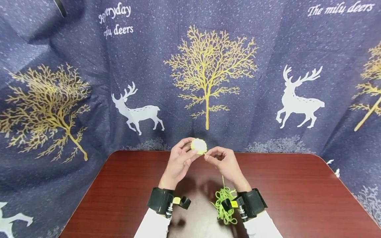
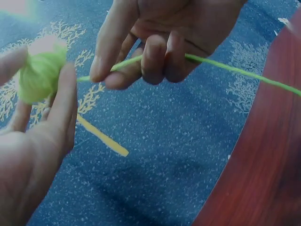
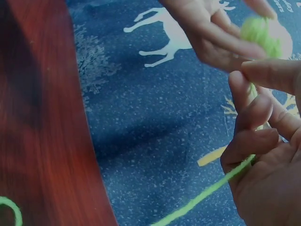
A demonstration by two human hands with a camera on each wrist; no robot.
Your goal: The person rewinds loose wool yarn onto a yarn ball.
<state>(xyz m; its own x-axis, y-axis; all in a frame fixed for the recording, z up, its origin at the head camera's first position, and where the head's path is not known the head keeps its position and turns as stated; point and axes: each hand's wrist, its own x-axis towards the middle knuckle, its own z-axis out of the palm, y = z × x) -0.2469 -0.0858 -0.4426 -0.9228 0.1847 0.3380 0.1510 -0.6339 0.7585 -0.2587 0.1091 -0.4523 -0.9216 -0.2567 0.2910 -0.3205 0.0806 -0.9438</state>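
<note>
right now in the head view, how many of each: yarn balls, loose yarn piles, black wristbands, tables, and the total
Lime-green yarn ball: 1
Loose lime-green yarn pile: 1
Black wristbands, left and right: 2
Wood-grain table: 1
Total: 5

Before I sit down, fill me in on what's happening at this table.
A person's left hand holds a small ball of yellow-green yarn above the table. The right hand pinches the strand just beside the ball, and the strand runs on through that hand. A loose tangle of green yarn lies on the table below.
</note>
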